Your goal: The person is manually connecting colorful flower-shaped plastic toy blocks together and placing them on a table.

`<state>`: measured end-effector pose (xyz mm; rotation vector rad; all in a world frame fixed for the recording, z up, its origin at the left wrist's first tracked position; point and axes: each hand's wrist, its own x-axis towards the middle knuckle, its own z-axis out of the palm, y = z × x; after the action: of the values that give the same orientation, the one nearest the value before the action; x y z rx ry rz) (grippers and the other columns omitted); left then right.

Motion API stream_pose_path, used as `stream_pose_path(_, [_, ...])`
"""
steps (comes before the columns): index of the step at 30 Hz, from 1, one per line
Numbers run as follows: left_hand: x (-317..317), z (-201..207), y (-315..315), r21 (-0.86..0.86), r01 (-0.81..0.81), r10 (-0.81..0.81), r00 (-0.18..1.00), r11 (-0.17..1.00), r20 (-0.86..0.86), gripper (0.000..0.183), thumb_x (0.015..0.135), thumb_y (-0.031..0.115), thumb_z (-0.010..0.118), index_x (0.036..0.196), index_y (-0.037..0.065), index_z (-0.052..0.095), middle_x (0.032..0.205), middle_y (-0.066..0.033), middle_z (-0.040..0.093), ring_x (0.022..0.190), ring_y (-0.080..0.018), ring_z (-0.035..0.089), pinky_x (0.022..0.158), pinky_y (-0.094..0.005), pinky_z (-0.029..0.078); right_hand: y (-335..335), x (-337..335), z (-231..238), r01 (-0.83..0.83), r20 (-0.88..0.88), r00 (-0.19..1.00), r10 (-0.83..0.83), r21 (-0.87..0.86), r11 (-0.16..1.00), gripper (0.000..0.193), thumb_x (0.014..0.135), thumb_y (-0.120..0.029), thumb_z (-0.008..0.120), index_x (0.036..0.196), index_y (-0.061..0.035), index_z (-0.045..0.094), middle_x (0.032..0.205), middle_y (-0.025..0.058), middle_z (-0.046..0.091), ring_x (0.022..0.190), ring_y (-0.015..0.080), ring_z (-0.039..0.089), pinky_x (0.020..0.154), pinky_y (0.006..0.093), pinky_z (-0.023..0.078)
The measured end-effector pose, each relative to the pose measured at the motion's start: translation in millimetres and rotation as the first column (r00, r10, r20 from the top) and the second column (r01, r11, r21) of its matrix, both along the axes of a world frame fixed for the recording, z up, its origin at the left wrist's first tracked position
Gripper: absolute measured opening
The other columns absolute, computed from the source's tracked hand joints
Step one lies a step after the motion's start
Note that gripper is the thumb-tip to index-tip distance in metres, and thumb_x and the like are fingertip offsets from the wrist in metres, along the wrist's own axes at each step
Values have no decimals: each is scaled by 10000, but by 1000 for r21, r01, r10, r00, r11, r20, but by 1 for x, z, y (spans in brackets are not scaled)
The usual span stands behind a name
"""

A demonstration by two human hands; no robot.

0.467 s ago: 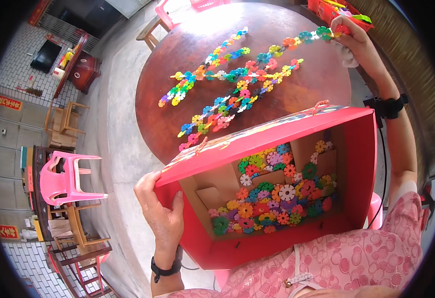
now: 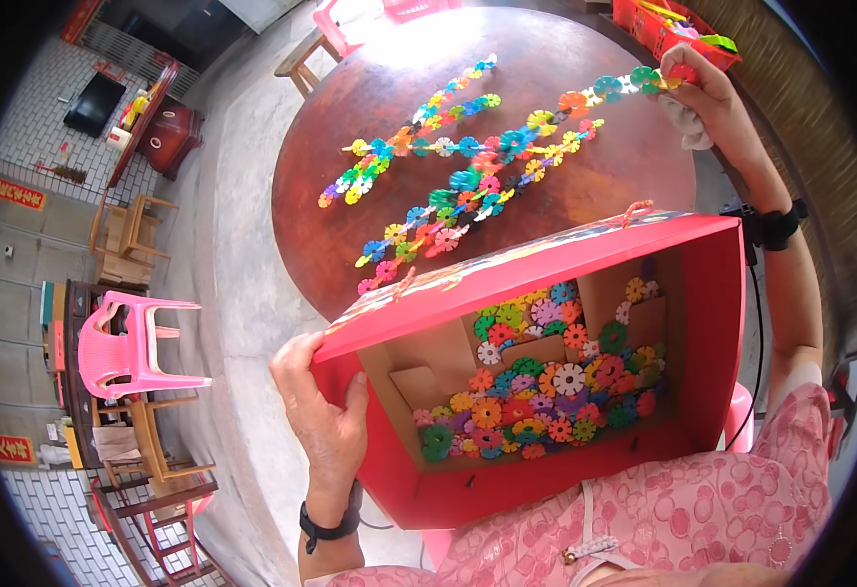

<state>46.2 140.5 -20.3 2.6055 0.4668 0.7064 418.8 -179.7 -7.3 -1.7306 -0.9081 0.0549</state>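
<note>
My left hand (image 2: pixel 328 411) is closed on the near left edge of a red cardboard box (image 2: pixel 536 318), thumb inside and fingers over the outside. The box tilts toward me, and its brown inside holds a heap of colourful plastic snowflake discs (image 2: pixel 536 406). At the far right, my right hand (image 2: pixel 704 103) pinches the end of a chain of linked snowflake discs (image 2: pixel 573 104), a red disc at its fingers. That chain slants down leftward over the table. A crumpled white piece (image 2: pixel 688 125) hangs beneath the same hand. Other linked chains (image 2: pixel 374 176) lie on the round table beyond the box.
The round brown wooden table (image 2: pixel 321 259) has glare at its far edge. A red basket (image 2: pixel 648 29) with bright items stands at the far right. Pink plastic chair (image 2: pixel 120 347) and wooden chairs (image 2: pixel 135 240) stand along the left. A black cable runs beside my right arm.
My right hand has lowered slightly with the chain, whose lower part now droops onto or close over the other chains. My left hand keeps its hold on the box, which has barely moved.
</note>
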Motion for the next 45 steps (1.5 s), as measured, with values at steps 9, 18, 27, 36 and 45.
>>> stream_pose_path(9, [3, 0, 0, 9, 27, -27, 999, 1000, 26, 486, 744, -30, 617, 1203, 35, 473, 1156, -157, 473, 1089, -319, 479, 950, -390, 397, -8, -18, 10, 185, 84, 977, -196, 120, 975, 143, 915, -45, 495, 1037, -108, 534, 806, -45, 529, 642, -8, 456, 516, 150, 353])
stream_pose_path(18, [3, 0, 5, 5, 41, -42, 998, 999, 55, 444, 768, -38, 579, 1196, 35, 489, 1156, -169, 483, 1104, -340, 484, 941, -395, 405, -74, -89, 79, 103, -24, 995, -100, 231, 967, 141, 877, -69, 513, 1017, -64, 494, 944, -17, 483, 811, 33, 500, 708, 161, 399])
stream_pose_path(27, [-1, -7, 11, 27, 85, -88, 991, 996, 100, 421, 780, -77, 457, 1179, 47, 503, 1118, -173, 492, 1068, -356, 506, 897, -403, 425, -70, -198, 113, -151, 147, 977, 152, -20, 988, 150, 841, -39, 540, 978, -13, 487, 988, 44, 463, 921, 111, 506, 818, 222, 416])
stream_pose_path(36, [6, -3, 8, 52, 141, -148, 975, 989, 163, 459, 755, -74, 460, 1192, 59, 510, 1102, -164, 499, 1070, -337, 507, 923, -383, 412, -109, -270, 126, 248, 416, 831, -370, 317, 915, 208, 872, 1, 454, 1072, 16, 510, 1084, 101, 513, 972, 167, 545, 860, 241, 409])
stream_pose_path(45, [-1, 36, -23, 231, 13, -61, 978, 973, 200, 378, 815, 22, 534, 1186, 95, 555, 1149, -161, 515, 1106, -332, 508, 948, -424, 405, -54, -307, 134, -270, 221, 929, 297, -142, 952, 155, 827, 32, 476, 972, -18, 496, 638, 7, 509, 477, 108, 483, 418, 259, 359])
